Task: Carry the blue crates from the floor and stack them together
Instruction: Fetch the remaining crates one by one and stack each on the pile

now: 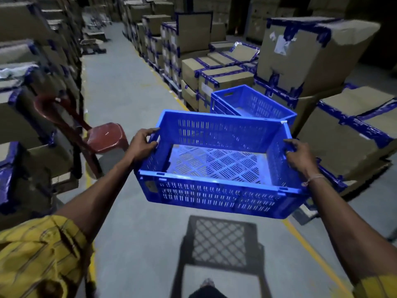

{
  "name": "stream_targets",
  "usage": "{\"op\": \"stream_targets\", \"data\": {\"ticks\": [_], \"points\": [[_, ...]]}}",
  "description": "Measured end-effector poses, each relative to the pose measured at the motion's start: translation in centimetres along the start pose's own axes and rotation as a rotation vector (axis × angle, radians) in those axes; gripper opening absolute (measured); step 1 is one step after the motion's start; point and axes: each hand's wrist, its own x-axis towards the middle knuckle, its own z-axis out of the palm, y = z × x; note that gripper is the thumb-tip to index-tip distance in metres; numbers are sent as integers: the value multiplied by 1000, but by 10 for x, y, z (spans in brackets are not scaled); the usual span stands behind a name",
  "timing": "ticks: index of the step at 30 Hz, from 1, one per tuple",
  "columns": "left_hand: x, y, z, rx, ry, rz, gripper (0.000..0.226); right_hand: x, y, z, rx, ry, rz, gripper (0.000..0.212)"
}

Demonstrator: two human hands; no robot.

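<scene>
We look down on a foot point(207, 283) and the lattice shadow point(219, 244) of a crate on the grey warehouse floor point(129, 244), yellow striped sleeves at both lower corners. Above it, a blue crate point(217, 166) hangs in the air, empty, its slotted base lit. Our left hand point(142, 143) has its grip clamped on the crate's left end wall, fingers curled over the rim; our right hand point(300, 157) has its grip clamped on the right end wall (a thin band sits at that wrist). Just beyond, a second blue crate point(254, 104) stands empty, turned at an angle beside the cartons; what it rests on is hidden. To the left a red plastic chair point(101, 136) stands by the aisle. Taped cardboard cartons point(318, 54) line both sides, running back into the dim far end.
</scene>
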Motion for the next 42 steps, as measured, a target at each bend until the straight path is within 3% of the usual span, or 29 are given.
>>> {"op": "stream_targets", "data": {"ticks": [8, 26, 42], "points": [[167, -3, -15, 28, -84, 75, 54, 81, -68, 27, 54, 66, 95, 54], [492, -2, 2, -137, -465, 309, 49, 141, -199, 116, 4, 502, 348, 47], [667, 53, 140, -149, -731, 379, 58, 249, -199, 112, 31, 657, 493, 48]]}}
